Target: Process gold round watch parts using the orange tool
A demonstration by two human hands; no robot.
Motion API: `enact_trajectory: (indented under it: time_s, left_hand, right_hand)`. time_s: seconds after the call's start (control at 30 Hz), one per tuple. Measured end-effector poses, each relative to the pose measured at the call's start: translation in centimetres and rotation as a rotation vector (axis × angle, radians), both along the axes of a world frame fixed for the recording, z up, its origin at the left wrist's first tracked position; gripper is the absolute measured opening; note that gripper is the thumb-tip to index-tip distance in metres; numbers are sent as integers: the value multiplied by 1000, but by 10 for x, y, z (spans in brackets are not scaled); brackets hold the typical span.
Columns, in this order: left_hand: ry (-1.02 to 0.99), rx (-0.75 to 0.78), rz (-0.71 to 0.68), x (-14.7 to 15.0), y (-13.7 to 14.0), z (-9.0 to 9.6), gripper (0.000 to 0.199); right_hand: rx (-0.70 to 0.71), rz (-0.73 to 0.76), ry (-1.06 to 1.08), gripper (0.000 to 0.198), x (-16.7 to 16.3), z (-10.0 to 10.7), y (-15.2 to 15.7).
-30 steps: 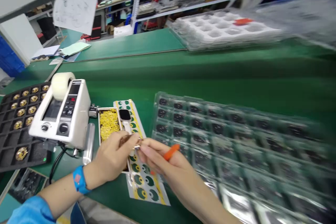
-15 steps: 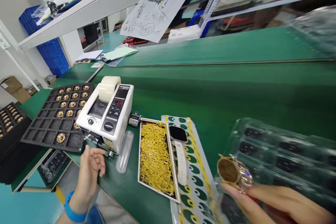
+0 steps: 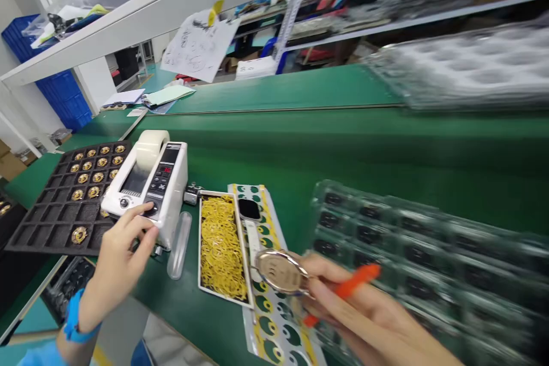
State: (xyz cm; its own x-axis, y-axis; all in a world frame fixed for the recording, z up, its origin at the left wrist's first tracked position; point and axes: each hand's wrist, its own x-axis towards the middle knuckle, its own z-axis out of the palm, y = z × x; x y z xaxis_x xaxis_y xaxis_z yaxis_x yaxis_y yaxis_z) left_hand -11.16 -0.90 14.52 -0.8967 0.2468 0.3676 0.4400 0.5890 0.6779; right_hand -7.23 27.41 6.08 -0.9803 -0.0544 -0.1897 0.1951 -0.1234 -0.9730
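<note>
My left hand (image 3: 124,246), with a blue band at the wrist, is at the front of the white tape dispenser (image 3: 148,183). Its thumb and forefinger are apart, and I see nothing between them. My right hand (image 3: 364,309) grips a round, shiny-rimmed watch case (image 3: 281,271) between thumb and fingers, its flat, marked face towards me. An orange-red slim tool (image 3: 360,280) passes between the same fingers; its kind is unclear. Beneath the watch case lies a sheet with yellow and green cutouts (image 3: 274,326). A smartwatch with a white strap (image 3: 249,210) rests on that sheet.
A white-edged box of yellow rings (image 3: 223,246) stands mid-bench, with a clear plastic tube (image 3: 179,246) beside it. The black foam tray (image 3: 51,211) at left holds several gold watch parts. Clear trays (image 3: 412,240) with dark pieces lie right. White molded trays (image 3: 472,68) sit behind.
My left hand has risen from below the dispenser's outlet to its front. My right hand has moved left with the watch case, now turned flat side to view. The whole view has shifted right.
</note>
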Motion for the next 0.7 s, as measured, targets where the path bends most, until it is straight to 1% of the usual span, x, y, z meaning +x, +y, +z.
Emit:
enact_trajectory:
  time_s: [0.03, 0.1, 0.17, 0.27, 0.33, 0.4, 0.5, 0.7]
  left_hand:
    - [6, 2, 0, -2, 3, 5, 22]
    - [12, 66, -27, -6, 13, 13, 23]
    - [-55, 150, -166, -11, 30, 16, 23]
    - [-314, 223, -434, -20, 61, 7, 26]
    - [-462, 247, -522, -27, 79, -5, 30]
    - [-535, 258, -544, -33, 91, -17, 34]
    - [-587, 279, -555, -38, 97, -30, 37]
    - [-611, 266, -575, -37, 94, -36, 35]
  right_hand:
    - [-42, 14, -25, 49, 1, 5, -2]
    - [-134, 19, -49, 53, 1, 13, -7]
    - [-214, 32, -49, 57, -1, 17, -11]
    - [-285, 64, -29, 57, -6, 18, -13]
    - [-301, 61, -9, 56, -7, 18, -13]
    - [-304, 63, 13, 54, -8, 19, -12]
    - [-303, 82, 30, 52, -7, 20, -11]
    - [-270, 95, 27, 51, -5, 20, -10]
